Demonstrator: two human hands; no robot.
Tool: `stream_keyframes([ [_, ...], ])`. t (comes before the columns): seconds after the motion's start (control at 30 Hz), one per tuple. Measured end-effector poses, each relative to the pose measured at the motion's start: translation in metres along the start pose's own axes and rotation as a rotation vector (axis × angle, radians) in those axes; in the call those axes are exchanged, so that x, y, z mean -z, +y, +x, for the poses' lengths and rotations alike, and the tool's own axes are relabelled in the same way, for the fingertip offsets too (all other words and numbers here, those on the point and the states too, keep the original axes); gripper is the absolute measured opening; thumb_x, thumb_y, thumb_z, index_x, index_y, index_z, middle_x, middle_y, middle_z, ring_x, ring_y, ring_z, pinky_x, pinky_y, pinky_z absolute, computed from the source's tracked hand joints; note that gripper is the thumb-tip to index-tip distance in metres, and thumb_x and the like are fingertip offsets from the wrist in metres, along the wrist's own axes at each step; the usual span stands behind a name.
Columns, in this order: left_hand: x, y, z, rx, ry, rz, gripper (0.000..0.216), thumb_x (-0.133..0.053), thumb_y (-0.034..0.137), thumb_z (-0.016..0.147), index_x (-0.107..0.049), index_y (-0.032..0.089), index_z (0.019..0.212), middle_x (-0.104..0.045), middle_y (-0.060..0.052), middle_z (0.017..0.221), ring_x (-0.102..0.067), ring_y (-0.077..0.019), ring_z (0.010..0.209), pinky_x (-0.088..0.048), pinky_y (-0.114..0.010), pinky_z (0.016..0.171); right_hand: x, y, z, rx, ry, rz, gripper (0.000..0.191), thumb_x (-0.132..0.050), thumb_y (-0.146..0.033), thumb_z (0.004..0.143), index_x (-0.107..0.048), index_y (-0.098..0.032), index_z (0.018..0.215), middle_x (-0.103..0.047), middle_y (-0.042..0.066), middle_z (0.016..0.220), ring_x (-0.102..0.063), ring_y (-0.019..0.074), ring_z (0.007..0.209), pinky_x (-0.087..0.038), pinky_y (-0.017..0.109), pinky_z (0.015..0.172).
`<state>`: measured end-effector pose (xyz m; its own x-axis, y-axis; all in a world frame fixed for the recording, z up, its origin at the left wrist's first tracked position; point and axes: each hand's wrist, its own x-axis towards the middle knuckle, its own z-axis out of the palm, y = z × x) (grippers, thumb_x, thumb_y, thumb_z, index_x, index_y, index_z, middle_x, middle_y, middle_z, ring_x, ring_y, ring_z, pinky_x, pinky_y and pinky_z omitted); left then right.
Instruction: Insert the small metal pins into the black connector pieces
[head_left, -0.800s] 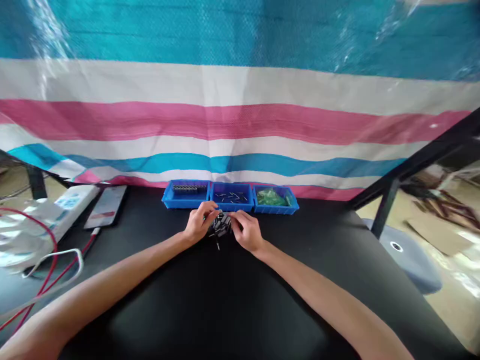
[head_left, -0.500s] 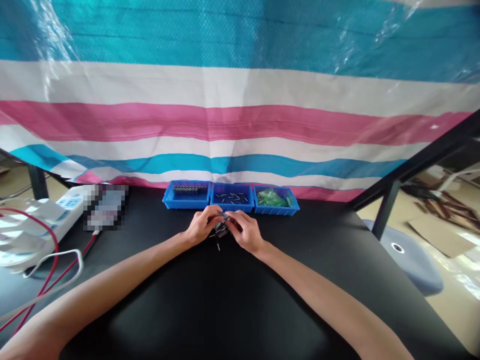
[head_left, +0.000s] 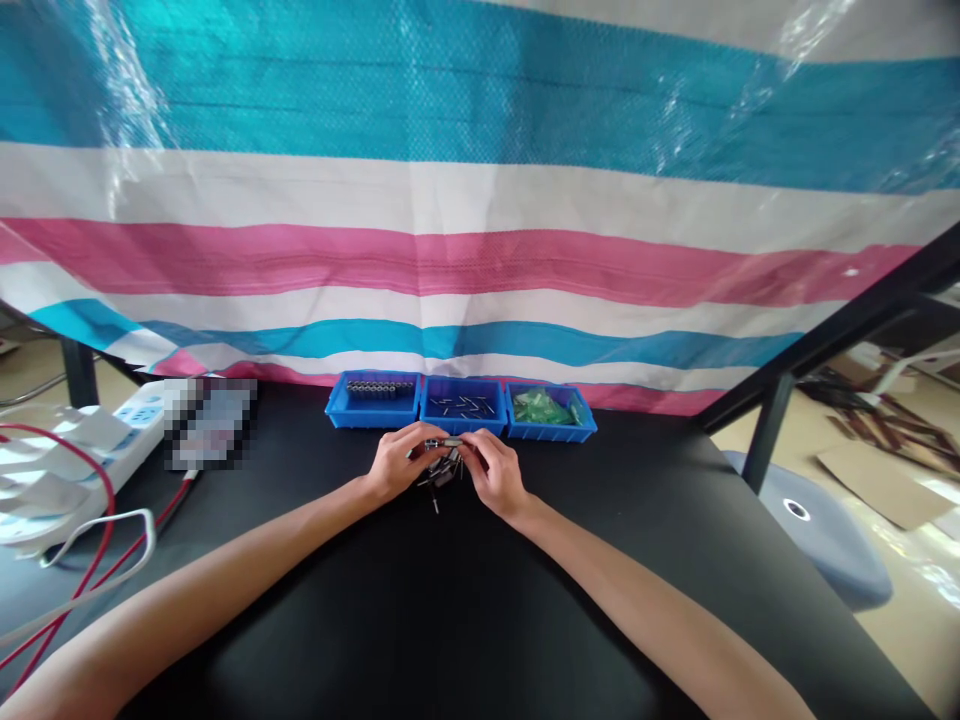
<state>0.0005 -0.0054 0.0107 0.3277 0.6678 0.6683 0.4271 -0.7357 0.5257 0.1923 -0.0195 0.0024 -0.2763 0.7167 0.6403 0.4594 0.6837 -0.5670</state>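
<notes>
Both my hands meet over a small heap of dark metal pins (head_left: 442, 474) on the black table (head_left: 465, 610). My left hand (head_left: 399, 462) and my right hand (head_left: 491, 468) are closed in a pinch, and together they hold one small metal pin (head_left: 444, 442) level between their fingertips, just above the heap. Right behind them stand three blue trays in a row: the left tray (head_left: 373, 408) holds a line of dark cylinders, the middle tray (head_left: 463, 411) holds loose pins, the right tray (head_left: 551, 418) holds green pieces.
A striped blue, white and pink tarp (head_left: 480, 220) hangs behind the table. At the left lie a white power strip (head_left: 112, 440), red and white cables (head_left: 97, 540) and a blurred flat item. A black frame bar (head_left: 825, 330) and a grey stool (head_left: 817, 535) are at the right.
My hands have come closer together and lifted a pin from the heap; the fingertips now pinch it from both ends. The view has tipped slightly downward.
</notes>
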Motion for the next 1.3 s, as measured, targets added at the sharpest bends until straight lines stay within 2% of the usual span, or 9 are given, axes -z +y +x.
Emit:
stream_keyframes([
  [0.1,0.001,0.003,-0.002,0.034,0.007,-0.035,0.013,-0.062,0.025,0.085,-0.061,0.017,0.095,-0.07,-0.005,0.095,-0.053,-0.0051,0.051,-0.048,-0.018,0.055,-0.001,0.001,0.0,-0.022,-0.021,-0.04,0.019,-0.046,-0.024,0.095,-0.062,-0.018,0.087,-0.061,0.005,0.077,-0.059,0.0151,0.068,-0.048,0.026,0.064],
  [0.27,0.002,0.006,-0.001,0.155,0.103,-0.048,0.015,-0.059,0.025,0.085,-0.06,0.018,0.099,-0.072,-0.003,0.089,-0.049,-0.0044,0.046,-0.045,-0.018,0.053,-0.002,0.001,0.001,-0.052,-0.061,-0.081,0.026,-0.046,-0.027,0.095,-0.061,-0.018,0.076,-0.059,0.003,0.07,-0.058,0.0145,0.064,-0.044,0.025,0.062],
  [0.37,0.013,0.003,0.014,0.215,0.139,-0.045,0.018,-0.056,0.028,0.088,-0.061,0.017,0.102,-0.071,-0.003,0.088,-0.047,-0.0043,0.046,-0.043,-0.018,0.051,-0.002,0.0,0.001,-0.054,-0.076,-0.072,0.024,-0.046,-0.025,0.095,-0.061,-0.018,0.077,-0.061,0.004,0.071,-0.059,0.0148,0.067,-0.044,0.025,0.064],
  [0.5,0.041,-0.013,0.05,0.197,0.171,0.086,0.026,-0.053,0.036,0.089,-0.066,0.018,0.103,-0.068,-0.004,0.091,-0.055,-0.0091,0.061,-0.044,-0.021,0.06,-0.003,0.0,0.002,-0.05,-0.084,-0.073,0.026,-0.046,-0.024,0.094,-0.061,-0.018,0.074,-0.061,0.004,0.071,-0.059,0.015,0.067,-0.044,0.025,0.064],
  [0.67,0.071,-0.044,0.085,0.182,-0.121,0.35,0.029,-0.057,0.042,0.086,-0.067,0.022,0.104,-0.069,-0.001,0.086,-0.054,-0.0116,0.06,-0.04,-0.024,0.063,-0.002,-0.001,0.003,-0.053,-0.099,-0.081,0.028,-0.045,-0.025,0.095,-0.061,-0.018,0.073,-0.061,0.003,0.07,-0.058,0.0142,0.066,-0.044,0.025,0.064],
  [0.77,0.079,-0.054,0.094,0.18,-0.436,0.545,0.024,-0.059,0.043,0.083,-0.068,0.023,0.092,-0.069,-0.001,0.081,-0.059,-0.0158,0.069,-0.037,-0.024,0.064,-0.002,-0.001,0.003,-0.047,-0.103,-0.08,0.028,-0.044,-0.025,0.095,-0.062,-0.017,0.075,-0.061,0.004,0.071,-0.058,0.0142,0.066,-0.045,0.025,0.065],
  [0.83,0.079,-0.055,0.097,0.188,-0.564,0.644,0.023,-0.059,0.043,0.082,-0.067,0.022,0.089,-0.069,-0.002,0.078,-0.059,-0.0179,0.07,-0.035,-0.024,0.063,-0.002,0.0,0.003,-0.038,-0.107,-0.087,0.028,-0.044,-0.026,0.095,-0.062,-0.017,0.075,-0.061,0.004,0.071,-0.058,0.0143,0.066,-0.045,0.025,0.064],
  [1.07,0.064,-0.063,0.096,0.235,-0.653,0.817,0.017,-0.058,0.035,0.081,-0.063,0.021,0.089,-0.067,-0.006,0.081,-0.062,-0.0233,0.076,-0.035,-0.026,0.062,-0.002,0.0,0.003,-0.037,-0.123,-0.12,0.03,-0.044,-0.028,0.096,-0.062,-0.018,0.073,-0.062,0.004,0.07,-0.059,0.0144,0.065,-0.045,0.025,0.063],
  [1.3,0.052,-0.071,0.089,0.254,-0.649,0.839,0.02,-0.055,0.027,0.079,-0.059,0.019,0.097,-0.066,-0.008,0.085,-0.063,-0.0248,0.078,-0.037,-0.028,0.065,-0.004,0.002,0.001,-0.027,-0.135,-0.133,0.029,-0.044,-0.026,0.095,-0.062,-0.018,0.074,-0.064,0.004,0.073,-0.06,0.0146,0.068,-0.046,0.025,0.066],
])
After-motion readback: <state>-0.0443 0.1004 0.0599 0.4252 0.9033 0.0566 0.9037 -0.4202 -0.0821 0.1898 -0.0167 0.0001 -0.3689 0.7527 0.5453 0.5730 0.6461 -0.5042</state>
